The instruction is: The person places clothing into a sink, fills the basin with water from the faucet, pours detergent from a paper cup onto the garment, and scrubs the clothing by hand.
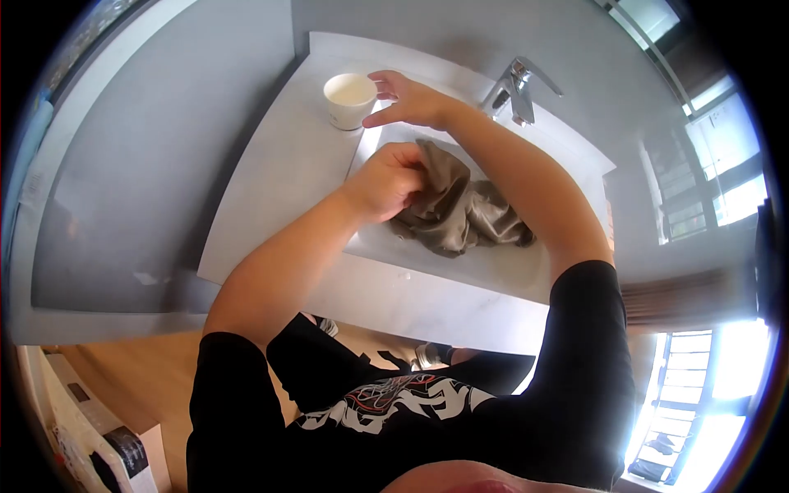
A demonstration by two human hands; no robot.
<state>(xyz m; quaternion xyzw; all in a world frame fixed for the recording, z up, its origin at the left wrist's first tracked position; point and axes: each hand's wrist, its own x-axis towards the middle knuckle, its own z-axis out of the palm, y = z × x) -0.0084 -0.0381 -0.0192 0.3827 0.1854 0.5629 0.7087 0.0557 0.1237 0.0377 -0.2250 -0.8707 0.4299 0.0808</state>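
Left hand (383, 182): grip holding brown cloth (462, 207). Right hand (412, 101): grip wide beside white tapered cup (348, 105), contact unclear; a stray nudge could topple it.

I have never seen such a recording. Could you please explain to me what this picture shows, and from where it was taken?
There is no machine here, only a person working bare-handed. The one picture comes from a camera worn on that person's head, looking forward and down. The left hand grips a brown cloth, most of it bunched in the sink. The right hand is open beside a white cup, which stands on the counter; whether it touches the cup is hard to tell. At the far side of the sink stands a tap.
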